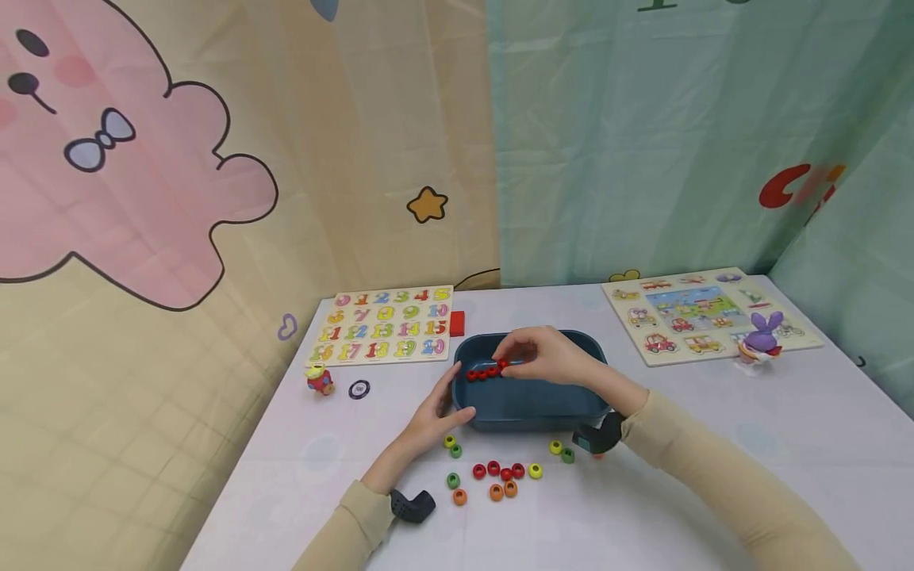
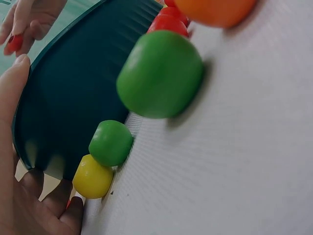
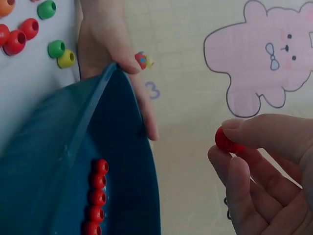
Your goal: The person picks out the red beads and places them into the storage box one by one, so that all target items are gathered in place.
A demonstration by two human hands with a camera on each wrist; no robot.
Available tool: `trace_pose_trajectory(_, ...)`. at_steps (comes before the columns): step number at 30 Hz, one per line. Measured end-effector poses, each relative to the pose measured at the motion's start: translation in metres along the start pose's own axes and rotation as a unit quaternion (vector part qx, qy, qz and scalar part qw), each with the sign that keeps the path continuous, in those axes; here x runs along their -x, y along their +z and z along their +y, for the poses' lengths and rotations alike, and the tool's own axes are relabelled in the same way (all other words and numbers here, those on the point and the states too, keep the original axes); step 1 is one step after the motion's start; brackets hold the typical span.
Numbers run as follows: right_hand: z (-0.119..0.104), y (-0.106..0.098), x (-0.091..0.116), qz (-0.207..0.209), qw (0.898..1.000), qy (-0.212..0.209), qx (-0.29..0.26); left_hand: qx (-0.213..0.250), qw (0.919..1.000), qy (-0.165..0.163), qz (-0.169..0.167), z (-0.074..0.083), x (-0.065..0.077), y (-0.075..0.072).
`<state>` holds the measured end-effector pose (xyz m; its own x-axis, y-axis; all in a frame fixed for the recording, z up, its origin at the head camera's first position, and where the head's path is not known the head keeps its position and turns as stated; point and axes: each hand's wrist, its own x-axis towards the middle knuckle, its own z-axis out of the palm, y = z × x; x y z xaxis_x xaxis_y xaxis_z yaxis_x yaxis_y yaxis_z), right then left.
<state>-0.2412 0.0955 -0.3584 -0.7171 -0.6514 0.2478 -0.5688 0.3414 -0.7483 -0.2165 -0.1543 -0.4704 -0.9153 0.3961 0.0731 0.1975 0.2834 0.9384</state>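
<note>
My left hand (image 1: 431, 414) rests against the left end of a dark blue bin (image 1: 539, 402), its thumb at the front rim corner and its fingers along the outer wall. My right hand (image 1: 553, 357) is above the bin, pinching a red bead (image 3: 226, 141) between thumb and fingertips. Inside the bin, several red beads (image 1: 481, 375) lie in a straight row near the back left. Close to the left hand, a yellow bead (image 2: 93, 177) and a green bead (image 2: 111, 144) sit on the table just outside the bin.
In front of the bin lie loose red beads (image 1: 493, 468), orange beads (image 1: 496, 492) and more green and yellow ones. A number puzzle board (image 1: 385, 325) is at the back left, a picture puzzle board (image 1: 703, 313) at the back right. Small toy figures (image 1: 762, 337) stand near both boards.
</note>
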Motion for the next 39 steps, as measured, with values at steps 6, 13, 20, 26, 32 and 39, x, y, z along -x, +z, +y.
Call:
trace_pose_trajectory(6,0.024,0.009,-0.034,-0.052,0.997,0.043,-0.042,0.003,0.9999,0.003,-0.011,0.021,0.008,-0.001)
trace_pose_trajectory(13,0.047,0.024,-0.059,-0.100,0.990,0.088,-0.037,-0.004,0.9998,0.015,-0.016,0.027,0.011,-0.001)
trace_pose_trajectory(20,0.063,0.037,-0.074,-0.125,0.987,0.099,-0.036,-0.003,0.9998,0.021,-0.003,0.001,0.003,-0.001)
trace_pose_trajectory(26,0.069,0.045,-0.080,-0.135,0.981,0.137,-0.030,-0.005,0.9995,0.030,-0.001,-0.003,0.001,0.000)
trace_pose_trajectory(32,0.069,0.050,-0.083,-0.145,0.977,0.156,0.002,-0.007,0.9991,0.042,0.000,-0.002,0.001,0.000)
trace_pose_trajectory(39,0.072,0.055,-0.083,-0.167,0.975,0.146,0.021,-0.006,0.9992,0.040,0.000,-0.002,0.000,0.000)
